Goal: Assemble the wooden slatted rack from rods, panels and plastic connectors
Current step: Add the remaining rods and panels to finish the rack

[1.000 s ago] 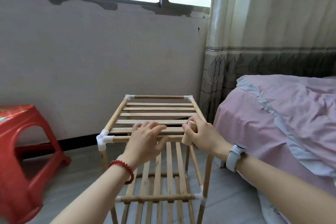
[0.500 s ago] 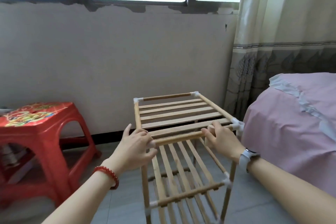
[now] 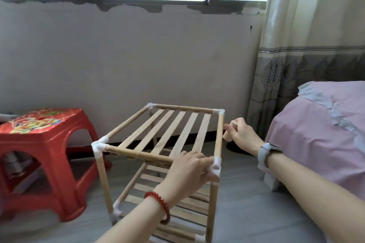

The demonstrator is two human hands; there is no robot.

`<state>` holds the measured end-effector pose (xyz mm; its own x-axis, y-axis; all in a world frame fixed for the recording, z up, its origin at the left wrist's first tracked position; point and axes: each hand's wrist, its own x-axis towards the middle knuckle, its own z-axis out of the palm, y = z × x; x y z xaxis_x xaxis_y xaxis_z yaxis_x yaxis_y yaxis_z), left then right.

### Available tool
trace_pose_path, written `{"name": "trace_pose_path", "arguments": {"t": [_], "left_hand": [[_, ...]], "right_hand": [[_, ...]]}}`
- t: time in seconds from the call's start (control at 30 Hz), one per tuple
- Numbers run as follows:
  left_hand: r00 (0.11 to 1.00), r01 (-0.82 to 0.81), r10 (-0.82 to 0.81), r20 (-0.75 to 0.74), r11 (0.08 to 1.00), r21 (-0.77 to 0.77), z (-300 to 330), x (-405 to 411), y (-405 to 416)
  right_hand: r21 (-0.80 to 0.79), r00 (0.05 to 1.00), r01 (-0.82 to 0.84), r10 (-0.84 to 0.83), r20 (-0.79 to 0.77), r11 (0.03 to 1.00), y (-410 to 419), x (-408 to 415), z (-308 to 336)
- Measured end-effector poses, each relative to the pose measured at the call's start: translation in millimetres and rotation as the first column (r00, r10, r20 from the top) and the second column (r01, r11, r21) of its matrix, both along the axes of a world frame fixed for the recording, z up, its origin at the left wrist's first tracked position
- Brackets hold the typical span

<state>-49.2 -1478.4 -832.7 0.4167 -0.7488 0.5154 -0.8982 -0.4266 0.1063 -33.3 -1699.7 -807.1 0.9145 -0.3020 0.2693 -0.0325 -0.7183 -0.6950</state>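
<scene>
Currently: wooden rack (image 3: 167,134), two slatted tiers, stands on floor between red stool (image 3: 45,156) and bed (image 3: 320,134). Left hand (image 3: 189,175) fingers curled around near front rail by white corner connector (image 3: 216,165), likely steadying. Right hand (image 3: 242,134) closed on short wooden rod (image 3: 228,134), just beside right rail. No containers seen.

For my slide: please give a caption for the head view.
Left hand steadies slatted rack; right hand holds short dowel.
</scene>
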Motion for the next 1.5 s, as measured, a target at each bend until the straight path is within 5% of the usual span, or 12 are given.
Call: {"name": "trace_pose_path", "arguments": {"t": [0.27, 0.37, 0.5, 0.63, 0.7, 0.83, 0.97, 1.07, 1.17, 1.23, 1.3, 1.5], "left_hand": [[0.974, -0.028, -0.012, -0.224, 0.984, -0.174, 4.5, 16.1, -68.2], [0.983, -0.183, 0.178, -0.049, 0.977, -0.111, -6.9, 20.9, -63.5], [0.950, -0.265, 0.288, 0.120, 0.948, -0.178, -21.8, 11.0, -53.8], [0.949, -0.274, 0.296, 0.112, 0.946, -0.172, -20.5, 10.6, -54.0], [0.948, -0.278, 0.298, 0.108, 0.946, -0.169, -18.6, 10.6, -53.8], [0.945, -0.291, 0.309, 0.105, 0.944, -0.154, -17.9, 6.7, -55.6], [0.950, -0.283, 0.297, 0.096, 0.950, -0.134, -23.4, 8.1, -52.5], [0.958, -0.269, 0.277, 0.070, 0.957, -0.107, -23.6, 13.0, -52.1], [0.959, -0.275, 0.280, 0.046, 0.956, -0.100, -24.3, 16.2, -53.0], [0.959, -0.275, 0.280, 0.043, 0.957, -0.092, -25.0, 16.4, -51.4], [0.959, -0.273, 0.278, 0.053, 0.959, -0.076, -25.6, 17.5, -49.0], [0.958, -0.284, 0.286, 0.036, 0.957, -0.057, -24.6, 19.3, -50.3]], "right_hand": [[-0.262, 0.999, 0.001, -0.013, -0.044, 0.965, -30.9, -53.1, 26.7], [-0.374, 0.998, 0.060, -0.066, -0.003, 0.925, -23.5, -57.4, 47.2], [-0.171, 0.963, 0.069, -0.021, 0.270, 0.983, -3.3, -59.7, 71.1], [-0.501, 0.999, -0.040, 0.038, -0.013, 0.864, 21.8, -66.2, 55.4], [-0.437, 0.987, 0.058, 0.015, 0.161, 0.898, 19.6, -63.3, 75.9], [-0.098, 0.769, 0.184, -0.081, 0.635, 0.978, 14.6, -62.7, 95.2], [-0.422, 0.994, 0.088, -0.108, -0.024, 0.902, 27.1, -74.9, 13.0], [-0.277, 0.961, 0.181, -0.110, 0.253, 0.944, 3.1, -62.3, 60.3], [-0.132, 0.800, 0.265, -0.141, 0.583, 0.955, 2.0, -58.7, 81.8], [-0.499, 0.942, 0.221, -0.052, 0.330, 0.838, 26.9, -66.3, 26.8], [-0.603, 1.000, 0.011, 0.008, 0.028, 0.798, 35.9, -75.4, 7.4], [-0.096, 0.848, 0.218, -0.140, 0.511, 0.971, 10.9, -58.7, 71.2]]}}
